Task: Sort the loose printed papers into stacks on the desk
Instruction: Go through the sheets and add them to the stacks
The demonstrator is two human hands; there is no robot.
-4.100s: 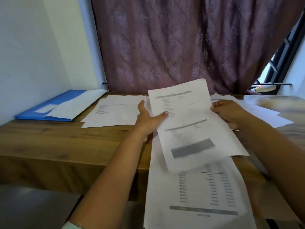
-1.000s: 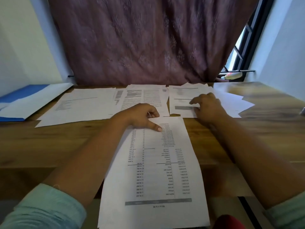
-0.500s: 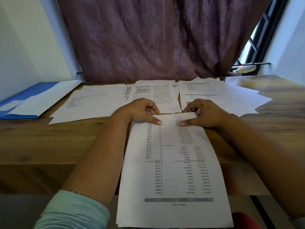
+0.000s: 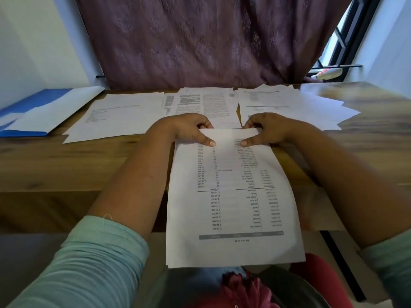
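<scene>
Head view. Both hands grip the far edge of a table-printed sheet (image 4: 233, 196), the top of a thin bundle that lies lengthwise at 6 o'clock, its near half overhanging the wooden desk (image 4: 66, 165) towards the person's lap. The left hand (image 4: 186, 130) holds the far left corner, thumb on the printed face and fingers curled behind; the right hand (image 4: 269, 127) mirrors it at the far right corner. Whether the grips take one sheet or several cannot be told.

Three sorted groups lie across the far desk: a left stack (image 4: 120, 116) at 10 o'clock, a dense-text stack (image 4: 204, 103) at 12 o'clock just beyond the hands, and a looser, fanned right stack (image 4: 295, 105) at 1 o'clock. A blue folder (image 4: 29, 103) with a white sheet on it lies at 9 o'clock, well apart from the hands. A patterned curtain (image 4: 200, 41) hangs behind the desk.

Handling, as judged: the paper is light, thin and limp. It bends over the desk edge under its own weight, and sheets will probably slide on one another. A grip at two corners of one short edge keeps the sheet flat and steerable; a one-handed grip at mid-edge would let it droop or curl. Peeling a single sheet likely calls for a thumb push to shear it off the bundle. The overhanging bundle could slip off if disturbed.
</scene>
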